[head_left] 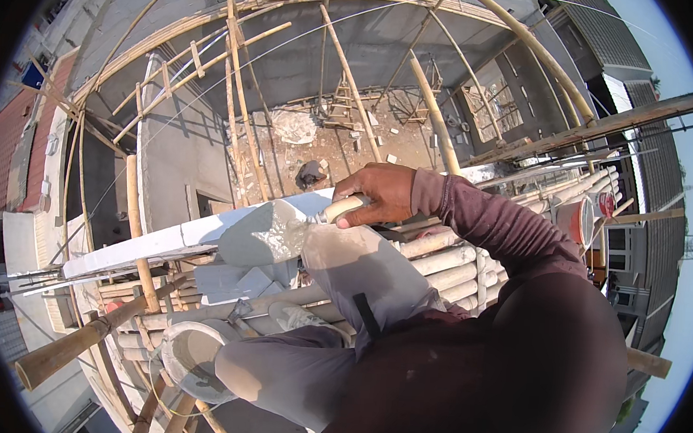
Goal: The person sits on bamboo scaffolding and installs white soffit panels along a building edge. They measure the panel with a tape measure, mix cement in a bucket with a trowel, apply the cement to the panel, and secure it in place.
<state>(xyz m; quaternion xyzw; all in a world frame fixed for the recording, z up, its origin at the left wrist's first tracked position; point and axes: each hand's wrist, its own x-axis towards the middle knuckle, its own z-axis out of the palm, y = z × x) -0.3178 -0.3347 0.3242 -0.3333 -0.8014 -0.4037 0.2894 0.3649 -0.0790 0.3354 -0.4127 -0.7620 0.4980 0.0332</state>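
Bamboo poles (434,115) cross open room beyond one white ledge (154,244), right hand (383,193) fingers gripping one trowel (274,232), one grey bucket (187,377) lower left

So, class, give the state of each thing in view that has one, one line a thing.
Trowel: held, blade smeared grey
Right hand: closed around the trowel
Pale bucket: open-topped, grey material inside
Sleeve: down to the wrist
Knees: bent
Bamboo poles: laid side by side

Red roof (7,144) far L; grey roof (600,30) upper R. Down below: dirt flr (338,154) w/ pale heap (295,124), wooden frame (341,103) nr grey wall (292,66).
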